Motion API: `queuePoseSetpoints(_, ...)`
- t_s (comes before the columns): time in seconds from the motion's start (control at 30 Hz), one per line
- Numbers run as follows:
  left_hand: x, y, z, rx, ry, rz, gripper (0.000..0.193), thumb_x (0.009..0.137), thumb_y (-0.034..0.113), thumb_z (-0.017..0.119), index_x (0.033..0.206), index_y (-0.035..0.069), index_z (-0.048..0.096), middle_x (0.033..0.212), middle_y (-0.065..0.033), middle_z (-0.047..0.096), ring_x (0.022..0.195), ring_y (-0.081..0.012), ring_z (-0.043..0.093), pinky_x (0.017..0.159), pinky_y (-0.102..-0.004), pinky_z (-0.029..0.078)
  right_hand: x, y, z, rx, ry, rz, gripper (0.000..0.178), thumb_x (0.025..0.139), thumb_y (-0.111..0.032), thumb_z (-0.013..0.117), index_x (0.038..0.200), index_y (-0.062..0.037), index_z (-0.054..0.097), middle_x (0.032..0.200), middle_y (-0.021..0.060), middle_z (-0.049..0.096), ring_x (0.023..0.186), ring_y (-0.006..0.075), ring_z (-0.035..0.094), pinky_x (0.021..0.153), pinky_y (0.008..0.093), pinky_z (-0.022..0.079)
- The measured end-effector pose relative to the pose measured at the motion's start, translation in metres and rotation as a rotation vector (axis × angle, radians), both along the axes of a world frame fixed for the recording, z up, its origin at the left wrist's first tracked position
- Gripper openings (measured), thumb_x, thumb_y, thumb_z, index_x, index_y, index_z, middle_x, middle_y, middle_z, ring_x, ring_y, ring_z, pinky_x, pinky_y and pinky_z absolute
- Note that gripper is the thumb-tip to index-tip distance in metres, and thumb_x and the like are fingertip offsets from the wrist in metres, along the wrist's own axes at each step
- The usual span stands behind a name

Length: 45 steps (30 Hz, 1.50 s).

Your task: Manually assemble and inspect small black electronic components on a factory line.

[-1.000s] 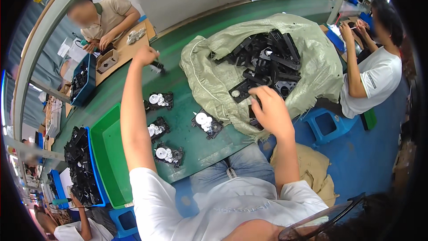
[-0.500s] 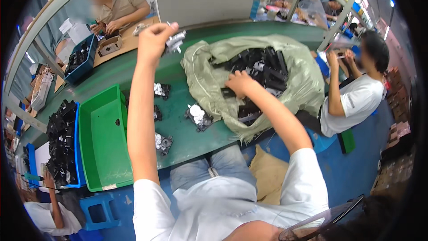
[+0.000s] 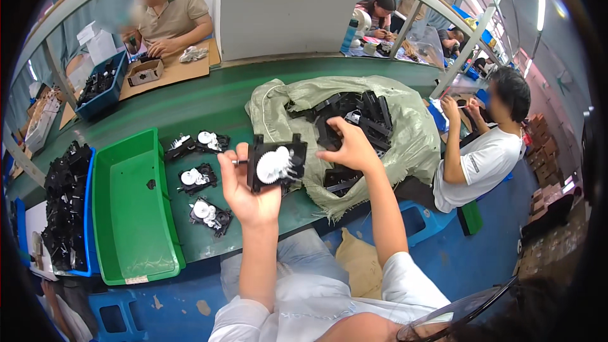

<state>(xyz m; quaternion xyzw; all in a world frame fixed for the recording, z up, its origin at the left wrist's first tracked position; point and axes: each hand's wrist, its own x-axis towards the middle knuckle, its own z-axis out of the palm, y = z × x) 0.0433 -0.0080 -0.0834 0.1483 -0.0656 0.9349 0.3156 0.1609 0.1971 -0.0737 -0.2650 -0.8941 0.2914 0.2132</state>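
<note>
My left hand (image 3: 252,199) is closed around the edge of a black gear assembly (image 3: 255,166), tilted so that its large white gear faces up. A small metal pin shows by my fingertips. Just to the right, my right hand (image 3: 356,147) is held with thumb and fingers apart, nothing visible between them. It hovers over the near side of a pale green woven sack (image 3: 411,152) that holds many black plastic parts (image 3: 373,120). On the green bench at left lie several similar gear assemblies (image 3: 206,214).
A green tray (image 3: 130,215) stands at the left, beside a blue bin heaped with black parts (image 3: 66,215). Across the bench a person (image 3: 174,19) works at a cardboard sheet. Another person (image 3: 478,145) sits at the right. A blue stool (image 3: 415,218) is below.
My left hand has come down and right from the far side of the bench to in front of me, with the gear assembly. My right hand has lifted back from the sack's parts. The view has shifted.
</note>
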Motion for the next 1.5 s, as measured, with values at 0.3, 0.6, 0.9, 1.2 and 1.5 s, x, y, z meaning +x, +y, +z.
queuePoseSetpoints(0.3,0.036,0.011,-0.045,0.037,-0.073,0.320,0.018,0.100,0.032,0.056,0.094,0.016,0.058,0.085,-0.0005,0.058,0.081,-0.0137,0.060,0.078,-0.0298,0.050,0.039,-0.050,0.005,0.273,-0.048,0.198,0.079,0.051,-0.023,0.090,0.121,-0.0040,0.060,0.106,0.0085,0.063,0.090,0.0267,0.059,0.086,0.0353,0.048)
queuePoseSetpoints(0.6,0.018,0.009,-0.060,-0.382,0.333,0.815,0.019,0.094,0.021,0.065,0.088,0.011,0.050,0.078,-0.0033,0.052,0.064,-0.0109,0.044,0.060,-0.0232,0.039,0.039,-0.095,0.013,0.382,-0.101,0.251,0.081,0.048,-0.022,0.091,0.121,-0.0057,0.061,0.107,0.0074,0.058,0.092,0.0272,0.057,0.086,0.0363,0.047)
queuePoseSetpoints(0.9,0.014,0.013,-0.071,-0.490,0.392,0.869,0.016,0.094,0.015,0.064,0.090,0.010,0.050,0.076,-0.0045,0.054,0.060,-0.0103,0.042,0.055,-0.0230,0.036,0.028,-0.080,0.004,0.144,0.164,0.397,0.092,0.043,-0.027,0.094,0.125,-0.0048,0.058,0.113,0.0104,0.060,0.097,0.0253,0.058,0.088,0.0356,0.047)
queuePoseSetpoints(1.2,0.010,0.008,-0.072,-0.542,0.312,0.852,0.014,0.095,0.014,0.060,0.089,0.009,0.049,0.074,-0.0047,0.053,0.059,-0.0101,0.042,0.055,-0.0231,0.036,0.012,-0.093,-0.064,-0.514,0.782,0.343,0.093,0.062,-0.037,0.089,0.136,-0.0018,0.045,0.116,0.0171,0.060,0.104,0.0240,0.060,0.092,0.0344,0.048)
queuePoseSetpoints(1.5,0.015,-0.009,-0.058,-0.799,0.354,0.805,0.016,0.098,0.017,0.056,0.087,0.007,0.048,0.069,-0.0021,0.052,0.059,-0.0087,0.040,0.056,-0.0218,0.036,-0.004,-0.115,-0.066,-0.826,0.727,0.187,0.077,0.096,-0.060,0.044,0.138,0.0044,0.040,0.121,0.0190,0.055,0.105,0.0251,0.058,0.094,0.0371,0.045)
